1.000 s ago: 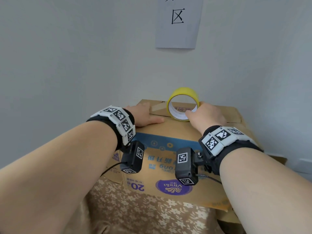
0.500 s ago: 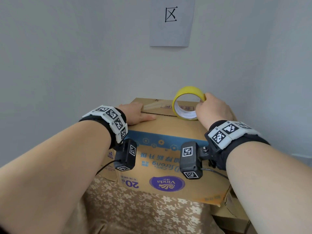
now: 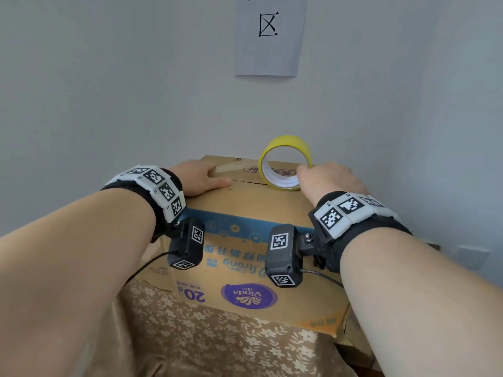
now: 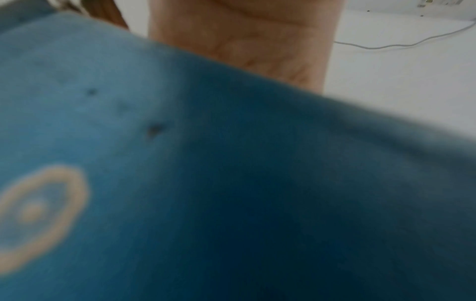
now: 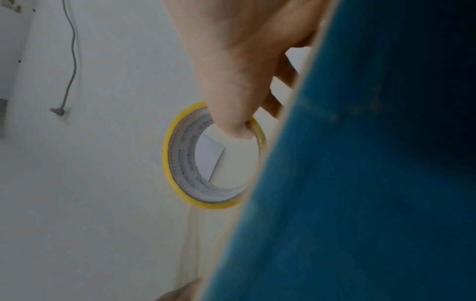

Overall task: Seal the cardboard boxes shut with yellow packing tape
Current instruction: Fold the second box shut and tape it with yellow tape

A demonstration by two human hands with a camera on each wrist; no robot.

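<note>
A printed cardboard box (image 3: pixel 253 208) with a blue band stands on a flower-patterned cloth. On its top a yellow tape roll (image 3: pixel 285 161) stands on edge. My right hand (image 3: pixel 326 179) pinches the roll's rim, thumb inside the ring and fingers outside; the right wrist view shows this grip on the tape roll (image 5: pixel 213 156). A strip of pulled tape (image 3: pixel 231 166) runs left from the roll along the top. My left hand (image 3: pixel 201 178) lies flat on the box top at the left, over the strip's end. The left wrist view shows only the blue band (image 4: pixel 206 183), blurred, and the palm (image 4: pixel 244 38).
A grey wall stands close behind the box, with a paper sign (image 3: pixel 269 34) taped above it. The flowered cloth (image 3: pixel 217 341) covers the support below the box. Another cardboard piece (image 3: pixel 353 336) shows at the lower right. A wall outlet (image 3: pixel 472 255) sits at the right.
The roll has moved a little back and forth over the box top with my right hand on it. My left hand stays pressed on the left of the top.
</note>
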